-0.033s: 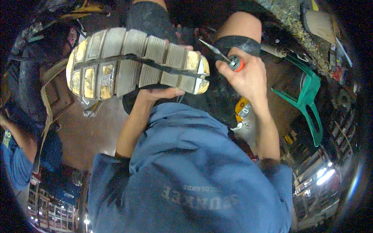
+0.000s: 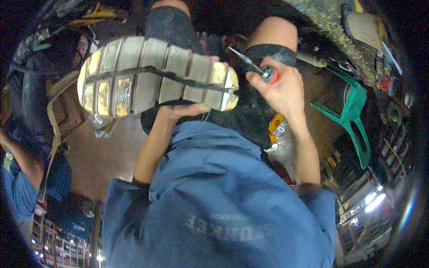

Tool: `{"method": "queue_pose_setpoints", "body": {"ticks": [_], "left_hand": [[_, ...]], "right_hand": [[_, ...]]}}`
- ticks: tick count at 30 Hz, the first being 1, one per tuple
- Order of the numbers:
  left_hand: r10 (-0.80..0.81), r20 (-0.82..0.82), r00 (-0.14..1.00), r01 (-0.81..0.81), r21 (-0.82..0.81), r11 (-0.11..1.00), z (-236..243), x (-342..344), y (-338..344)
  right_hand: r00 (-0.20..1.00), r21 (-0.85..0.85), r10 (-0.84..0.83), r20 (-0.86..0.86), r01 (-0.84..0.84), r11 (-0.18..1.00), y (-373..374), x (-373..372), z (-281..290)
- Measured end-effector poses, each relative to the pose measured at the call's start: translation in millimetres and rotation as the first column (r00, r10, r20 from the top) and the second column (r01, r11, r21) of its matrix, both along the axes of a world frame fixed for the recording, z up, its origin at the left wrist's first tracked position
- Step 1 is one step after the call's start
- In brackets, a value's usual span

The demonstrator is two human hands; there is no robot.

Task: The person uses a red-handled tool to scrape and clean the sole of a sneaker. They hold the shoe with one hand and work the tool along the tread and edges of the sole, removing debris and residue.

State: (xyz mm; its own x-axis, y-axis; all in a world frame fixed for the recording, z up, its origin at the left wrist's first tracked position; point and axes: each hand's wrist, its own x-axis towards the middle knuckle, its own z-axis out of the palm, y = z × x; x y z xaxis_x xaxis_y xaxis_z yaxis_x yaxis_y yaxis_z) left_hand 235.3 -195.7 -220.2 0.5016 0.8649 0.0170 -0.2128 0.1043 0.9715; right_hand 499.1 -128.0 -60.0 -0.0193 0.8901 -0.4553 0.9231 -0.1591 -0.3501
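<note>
A shoe [image 2: 147,89] is held sole up in front of me, its toe to the left and heel to the right. Its grey tread blocks have dark grooves between them, and yellowish worn patches mark both ends. My left hand [image 2: 183,110] is closed on the shoe near the heel, thumb along the near edge and fingertips just showing at the far edge. To the right, my right hand [image 2: 284,89] is wrapped round a pointed awl-like tool [image 2: 245,58] with an orange-red handle. Its slim metal tip points up and left, apart from the heel.
On the right stands a green frame-like piece [image 2: 351,114], perhaps part of a chair. A yellow object [image 2: 275,126] lies below my right wrist. At the far left another person's arm [image 2: 27,161] shows beside a brown curved strap or rail [image 2: 53,120]. My knees are beyond the shoe.
The whole view has shifted slightly. Both hands keep their hold, and the shoe and pointed tool stay in nearly the same places.
</note>
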Motion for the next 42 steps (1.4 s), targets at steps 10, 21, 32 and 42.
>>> {"method": "queue_pose_setpoints", "body": {"ticks": [10, 21, 32, 42], "left_hand": [[0.101, 0.463, 0.880, -0.012, -0.190, 0.982, 29.7, 22.3, 17.2], [0.143, 0.295, 0.945, -0.155, 0.020, 0.988, 14.4, 5.1, 25.9], [0.213, 0.694, 0.688, 0.055, -0.342, 0.938, 38.1, 14.2, 29.6], [0.106, 0.684, 0.721, 0.257, -0.406, 0.877, 44.1, 8.9, 27.1]], "right_hand": [[0.283, -0.501, -0.733, -0.618, 0.576, 0.645, 27.4, 30.9, 3.3], [0.074, -0.622, -0.774, -0.629, 0.550, 0.558, 28.2, 26.3, -10.1], [0.960, 0.059, -0.089, -0.266, 0.108, 0.992, -3.7, 16.8, 20.0], [0.959, 0.305, 0.281, -0.022, -0.261, 0.916, -22.9, 14.1, 8.6]]}}
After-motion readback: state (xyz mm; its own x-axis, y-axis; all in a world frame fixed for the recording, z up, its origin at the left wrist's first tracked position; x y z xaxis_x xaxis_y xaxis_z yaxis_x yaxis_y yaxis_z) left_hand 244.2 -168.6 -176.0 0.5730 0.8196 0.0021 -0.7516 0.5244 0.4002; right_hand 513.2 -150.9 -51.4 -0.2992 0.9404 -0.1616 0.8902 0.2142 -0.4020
